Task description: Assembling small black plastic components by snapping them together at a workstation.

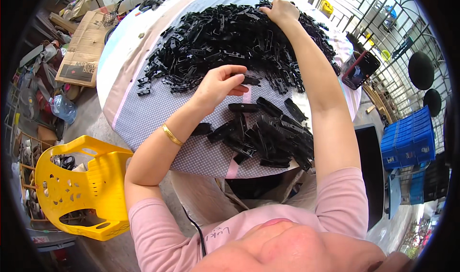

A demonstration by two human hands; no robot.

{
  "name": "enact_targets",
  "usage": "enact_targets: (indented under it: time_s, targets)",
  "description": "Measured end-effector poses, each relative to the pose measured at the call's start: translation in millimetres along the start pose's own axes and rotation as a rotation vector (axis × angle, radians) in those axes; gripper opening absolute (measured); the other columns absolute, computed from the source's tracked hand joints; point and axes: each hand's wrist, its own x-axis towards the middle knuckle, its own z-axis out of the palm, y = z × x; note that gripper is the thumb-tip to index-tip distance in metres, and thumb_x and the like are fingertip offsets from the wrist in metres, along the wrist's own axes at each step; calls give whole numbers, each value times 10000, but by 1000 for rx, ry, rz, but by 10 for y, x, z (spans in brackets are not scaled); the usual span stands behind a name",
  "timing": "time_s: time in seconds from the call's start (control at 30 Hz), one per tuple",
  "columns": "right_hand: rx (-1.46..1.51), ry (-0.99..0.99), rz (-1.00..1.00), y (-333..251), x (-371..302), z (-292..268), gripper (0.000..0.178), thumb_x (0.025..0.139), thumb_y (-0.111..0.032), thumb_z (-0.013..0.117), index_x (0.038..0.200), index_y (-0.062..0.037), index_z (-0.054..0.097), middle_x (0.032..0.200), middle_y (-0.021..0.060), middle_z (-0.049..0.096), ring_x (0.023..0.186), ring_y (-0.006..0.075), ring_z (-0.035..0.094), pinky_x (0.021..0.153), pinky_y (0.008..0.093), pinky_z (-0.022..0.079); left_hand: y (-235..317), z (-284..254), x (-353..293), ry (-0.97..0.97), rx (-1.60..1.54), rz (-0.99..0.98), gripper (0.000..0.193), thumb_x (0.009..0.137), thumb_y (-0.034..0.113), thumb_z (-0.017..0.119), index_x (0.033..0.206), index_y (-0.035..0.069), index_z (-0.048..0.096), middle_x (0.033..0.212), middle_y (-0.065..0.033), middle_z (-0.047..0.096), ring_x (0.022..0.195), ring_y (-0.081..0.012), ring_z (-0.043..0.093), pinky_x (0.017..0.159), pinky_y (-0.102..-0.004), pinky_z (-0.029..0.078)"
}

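A large heap of black plastic parts (206,42) covers the far half of the cloth-covered table (129,104). My left hand (221,86) is over the near edge of this heap, its thumb and fingers closed on one short black plastic part (251,80). At the far side of the heap, my right hand (283,13) reaches out with thumb and fingers bent around a black plastic part; its fingertips are partly hidden. Closer to me lies a smaller pile of longer, smooth black pieces (273,135), below my left hand and left of my right forearm.
A yellow plastic chair (81,186) stands to the left, near a cardboard box (79,51) and a clear plastic bottle (63,109). On the right are a phone-like device (360,71) at the table's edge, blue crates (408,138) and a metal grille (364,13).
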Motion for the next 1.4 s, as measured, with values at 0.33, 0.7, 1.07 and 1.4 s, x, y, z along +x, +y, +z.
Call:
enact_targets:
  time_s: [0.33,0.7,1.07,1.4]
  targets:
    - [433,172,29,11,-188,-355,207,743,-205,561,847,-42,635,866,190,617,843,313,593,749,398,464,-5,15,24,25,-81,11,316,882,89,487,1151,-76,466,1033,-125,552,852,-210,614,756,-292,521]
    - [1299,-110,-450,-22,-1561,-633,300,655,137,544,903,-4,637,864,51,643,773,105,599,677,215,488,34,-36,63,-15,-413,-28,247,902,93,447,1078,-72,502,1011,-147,558,882,-286,608,796,-360,517]
    - [932,214,-880,-106,-1744,-518,245,579,122,587,761,-42,578,872,65,645,747,212,619,601,289,503,30,-22,13,-56,-380,-72,262,917,108,412,1066,-94,486,1003,-208,554,897,-329,605,803,-381,524]
    - [837,245,-797,-149,-1832,-516,312,596,77,601,877,-55,581,872,62,642,742,220,616,624,304,506,52,59,-6,-63,-280,50,245,884,79,483,1061,-87,517,978,-185,586,873,-242,621,776,-324,532]
